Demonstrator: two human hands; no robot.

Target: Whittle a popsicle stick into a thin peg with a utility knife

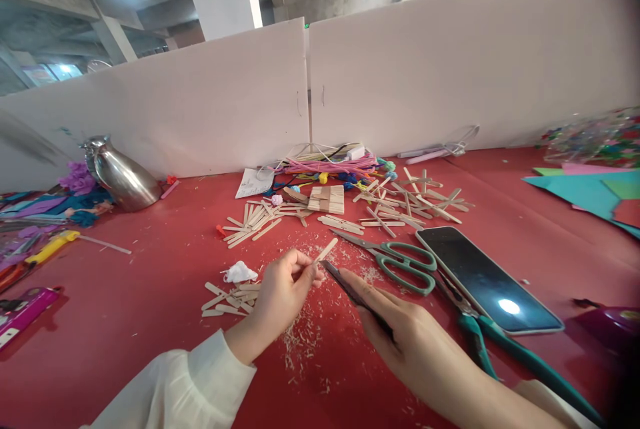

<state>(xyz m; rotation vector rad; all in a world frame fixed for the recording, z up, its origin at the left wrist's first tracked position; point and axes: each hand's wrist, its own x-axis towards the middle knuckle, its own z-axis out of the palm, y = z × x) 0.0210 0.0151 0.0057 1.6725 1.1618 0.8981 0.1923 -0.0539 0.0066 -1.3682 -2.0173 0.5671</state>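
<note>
Between the thumb and fingers of my left hand (287, 289) is a wooden craft stick (327, 250), its free end pointing up and to the right. My right hand (400, 329) is wrapped round a dark utility knife (353, 289), and the blade tip meets or nearly meets the stick close to my left fingertips. Pale wood shavings (303, 342) are scattered on the red table below and around both hands. Cut craft sticks (233, 299) lie in a pile left of my left wrist, beside a crumpled white tissue (240, 272).
Green-handled scissors (407, 262), pliers (473, 322) and a phone (490, 279) lie to the right. Loose sticks (425, 199) and a banded stick bundle (327, 200) are ahead, before a white partition (450, 69). A steel jug (123, 176) stands at the left; coloured paper (590, 192) lies far right.
</note>
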